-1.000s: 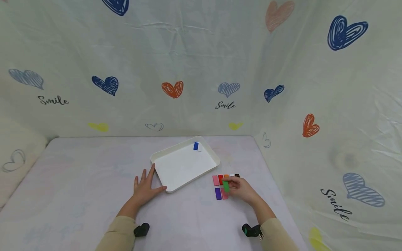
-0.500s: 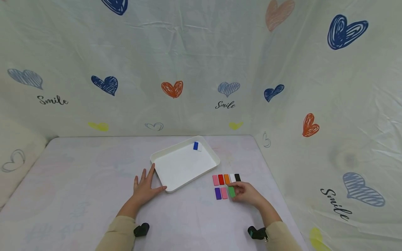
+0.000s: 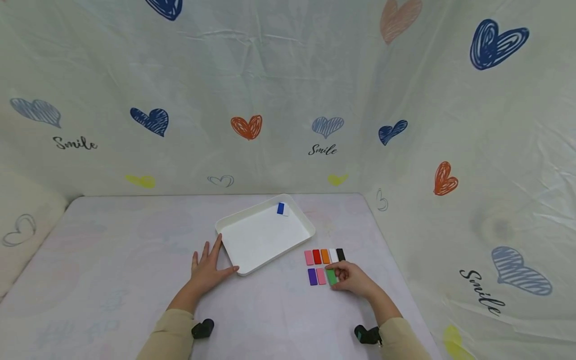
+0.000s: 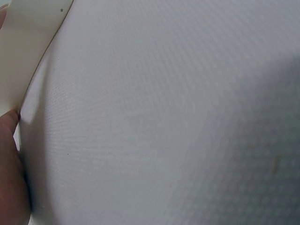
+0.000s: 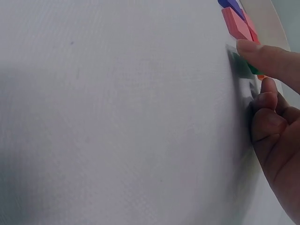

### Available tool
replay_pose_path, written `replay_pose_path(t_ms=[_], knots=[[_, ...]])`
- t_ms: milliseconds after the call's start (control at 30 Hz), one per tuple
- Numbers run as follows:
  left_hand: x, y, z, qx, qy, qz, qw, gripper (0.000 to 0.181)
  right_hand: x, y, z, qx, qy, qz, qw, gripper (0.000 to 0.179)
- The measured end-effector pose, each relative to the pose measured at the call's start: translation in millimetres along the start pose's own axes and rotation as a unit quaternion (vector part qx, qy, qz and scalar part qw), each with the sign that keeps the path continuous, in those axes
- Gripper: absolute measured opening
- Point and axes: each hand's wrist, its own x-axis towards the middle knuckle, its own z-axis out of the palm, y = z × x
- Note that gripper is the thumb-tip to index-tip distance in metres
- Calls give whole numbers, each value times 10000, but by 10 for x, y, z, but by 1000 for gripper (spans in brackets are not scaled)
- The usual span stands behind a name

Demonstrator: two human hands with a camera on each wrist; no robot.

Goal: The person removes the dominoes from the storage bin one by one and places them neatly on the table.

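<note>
My right hand (image 3: 353, 280) pinches a green block (image 3: 331, 277), small and flat, between thumb and forefinger, low at the right end of the near row of blocks. Left of it in that row are a pink block (image 3: 321, 276) and a purple block (image 3: 312, 277). In the right wrist view, the thumb (image 5: 262, 55) covers part of the green block. My left hand (image 3: 208, 270) has its fingers spread, with thumb and forefinger touching the left end of a shallow white tray (image 3: 270, 261). The left wrist view catches only a bit of that hand and the tray's wall.
Behind the near row lies another row: a pink block (image 3: 308, 258), a red block (image 3: 317, 257), an orange block (image 3: 325, 256), a white block (image 3: 333, 255) and a black block (image 3: 340, 254). A blue-and-white block (image 3: 281, 208) lies in the tray's far corner. Curtains with printed hearts border the table.
My right hand has carried the green block rightward, from over the pink and red blocks to the near row's right end. The left hand and tray have stayed put.
</note>
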Motion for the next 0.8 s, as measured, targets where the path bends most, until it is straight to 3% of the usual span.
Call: replay_pose_path(t_ms=[800], knots=[[23,-34,21,34,39,60,10000,111,-12,26,27,-148,327,282,9990,45]])
